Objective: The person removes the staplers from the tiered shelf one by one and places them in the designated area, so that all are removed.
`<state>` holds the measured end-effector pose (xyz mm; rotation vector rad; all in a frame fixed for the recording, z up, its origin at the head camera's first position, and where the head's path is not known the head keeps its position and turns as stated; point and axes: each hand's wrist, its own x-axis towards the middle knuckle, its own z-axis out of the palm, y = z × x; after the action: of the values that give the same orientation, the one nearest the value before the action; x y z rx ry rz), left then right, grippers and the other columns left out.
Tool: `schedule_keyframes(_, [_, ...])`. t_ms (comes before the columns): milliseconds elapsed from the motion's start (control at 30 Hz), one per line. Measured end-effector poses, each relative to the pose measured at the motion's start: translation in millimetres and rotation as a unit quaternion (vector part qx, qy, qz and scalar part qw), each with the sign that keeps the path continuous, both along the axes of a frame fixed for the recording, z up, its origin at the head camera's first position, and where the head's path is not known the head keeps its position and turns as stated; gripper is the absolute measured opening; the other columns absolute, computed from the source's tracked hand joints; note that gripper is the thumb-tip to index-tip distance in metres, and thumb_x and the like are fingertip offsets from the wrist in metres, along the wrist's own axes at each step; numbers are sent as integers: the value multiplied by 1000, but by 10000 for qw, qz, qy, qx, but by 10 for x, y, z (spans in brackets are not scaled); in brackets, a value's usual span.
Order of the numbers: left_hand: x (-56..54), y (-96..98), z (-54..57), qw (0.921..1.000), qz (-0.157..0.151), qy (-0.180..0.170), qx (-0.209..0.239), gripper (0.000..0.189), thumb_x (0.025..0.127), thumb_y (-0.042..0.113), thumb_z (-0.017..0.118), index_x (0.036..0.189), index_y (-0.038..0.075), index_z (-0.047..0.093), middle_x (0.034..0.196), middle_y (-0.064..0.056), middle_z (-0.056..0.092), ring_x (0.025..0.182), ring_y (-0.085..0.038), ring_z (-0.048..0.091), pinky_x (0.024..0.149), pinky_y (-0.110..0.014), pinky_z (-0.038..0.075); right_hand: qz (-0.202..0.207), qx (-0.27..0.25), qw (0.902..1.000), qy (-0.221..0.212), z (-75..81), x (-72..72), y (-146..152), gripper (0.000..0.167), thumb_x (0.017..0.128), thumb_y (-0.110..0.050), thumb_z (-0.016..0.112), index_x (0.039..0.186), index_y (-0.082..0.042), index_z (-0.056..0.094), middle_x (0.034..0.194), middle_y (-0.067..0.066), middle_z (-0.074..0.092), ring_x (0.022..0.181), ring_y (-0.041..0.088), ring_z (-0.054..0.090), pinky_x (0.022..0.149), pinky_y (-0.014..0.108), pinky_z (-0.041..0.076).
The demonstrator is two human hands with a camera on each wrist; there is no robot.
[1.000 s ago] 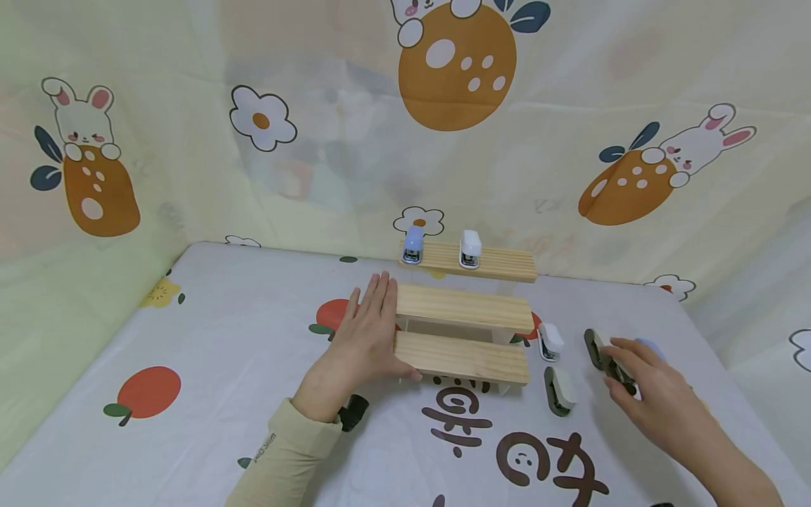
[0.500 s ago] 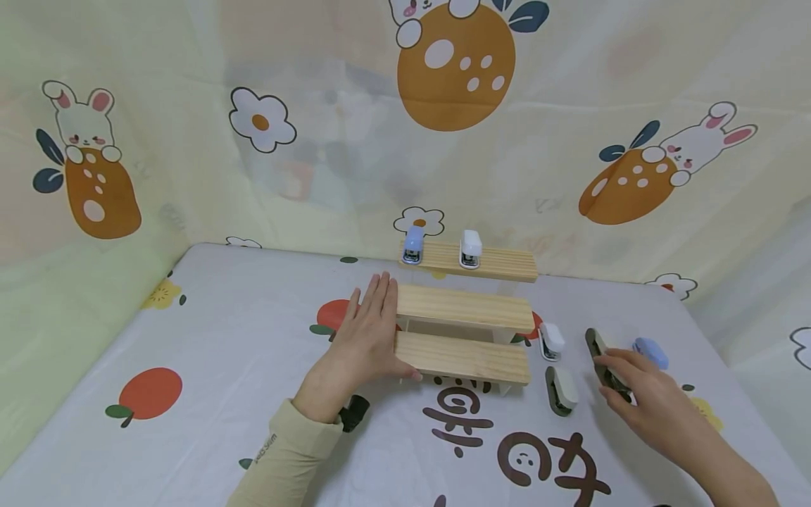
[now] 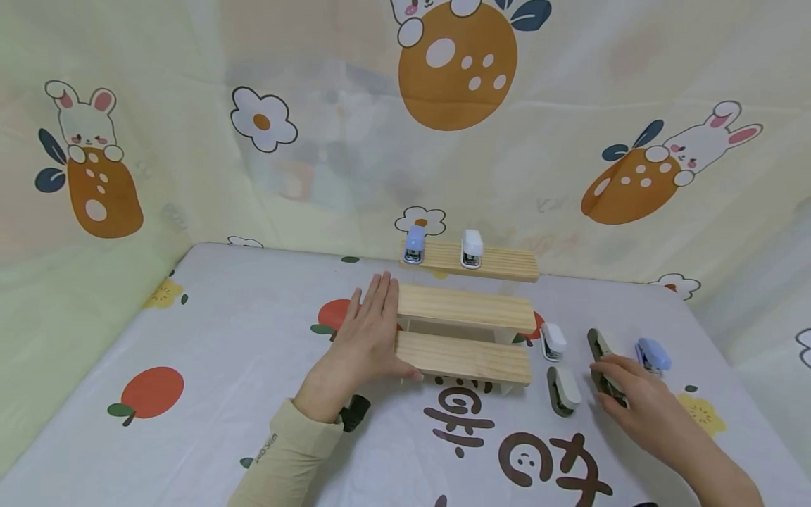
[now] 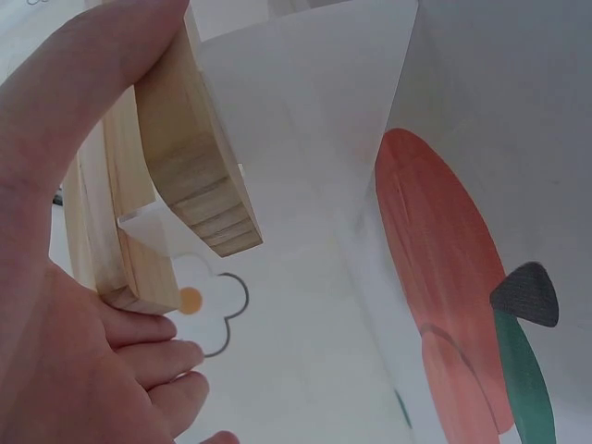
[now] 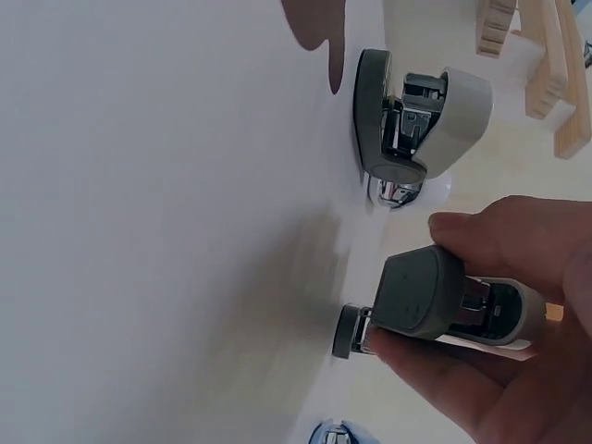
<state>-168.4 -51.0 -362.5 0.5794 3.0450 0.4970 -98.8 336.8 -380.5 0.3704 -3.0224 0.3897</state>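
My right hand [image 3: 643, 405] pinches a dark green and white stapler [image 5: 421, 291] between thumb and fingers. It appears raised off the cloth, with a shadow near it. Just beyond it stands another dark green stapler [image 3: 595, 343], partly hidden. With fingers straight, my left hand [image 3: 364, 338] lies along the left ends of a stepped wooden rack, its thumb over the front plank [image 3: 465, 357]. The middle plank [image 3: 465, 308] sits behind and bears nothing. On the back plank [image 3: 513, 264] stand a blue stapler [image 3: 415, 244] and a white stapler [image 3: 472, 248].
Right of the rack, a small white stapler [image 3: 553, 342] and a green and white stapler [image 3: 562, 391] stand on the printed cloth [image 3: 241, 338]. A blue stapler [image 3: 652, 355] lies farther right. A patterned curtain [image 3: 317, 176] hangs behind.
My right hand has shifted left and slightly nearer with the stapler, uncovering the blue stapler at the right. The left hand holds its place on the rack.
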Motion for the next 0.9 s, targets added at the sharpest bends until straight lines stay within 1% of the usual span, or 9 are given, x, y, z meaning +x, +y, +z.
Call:
schedule_keyframes(133, [1, 4, 0, 10000, -23, 5, -11, 144, 57, 61, 90, 158, 0, 7, 168, -15, 5, 156, -29, 2, 126, -50, 6, -207, 61, 9992, -331, -20, -1, 16, 41, 84, -6, 74, 121, 7, 61, 127, 32, 54, 117, 54, 51, 92, 67, 47])
schedule_keyframes(367, [-2, 4, -3, 10000, 7, -39, -48, 145, 57, 62, 89, 158, 0, 6, 168, -14, 4, 156, -28, 1, 126, -49, 5, -85, 81, 9997, -191, -47, 1, 60, 39, 81, -4, 76, 117, 6, 64, 122, 32, 58, 113, 53, 55, 88, 65, 50])
schedule_keyframes(533, [4, -8, -4, 10000, 23, -78, -3, 146, 56, 61, 90, 158, 0, 5, 168, -14, 3, 156, -28, 0, 126, -49, 4, -13, 76, 9999, -144, -52, -9, 77, 39, 80, -3, 77, 115, 7, 64, 120, 32, 59, 112, 53, 56, 89, 64, 49])
schedule_keyframes(800, [9, -22, 1, 10000, -24, 8, 38, 146, 56, 60, 90, 158, -1, 6, 168, -15, 4, 156, -29, 1, 126, -50, 5, -28, 179, 9993, -334, -55, -22, 91, 47, 75, -4, 81, 117, 6, 64, 124, 32, 57, 114, 54, 55, 89, 64, 50])
schedule_keyframes(900, [10, -17, 2, 10000, -46, 11, 30, 146, 56, 60, 90, 158, -1, 6, 168, -16, 4, 156, -29, 1, 126, -50, 5, 59, 196, 9996, -216, -59, -7, 105, 48, 73, -2, 81, 117, 6, 64, 124, 32, 57, 113, 54, 55, 89, 64, 50])
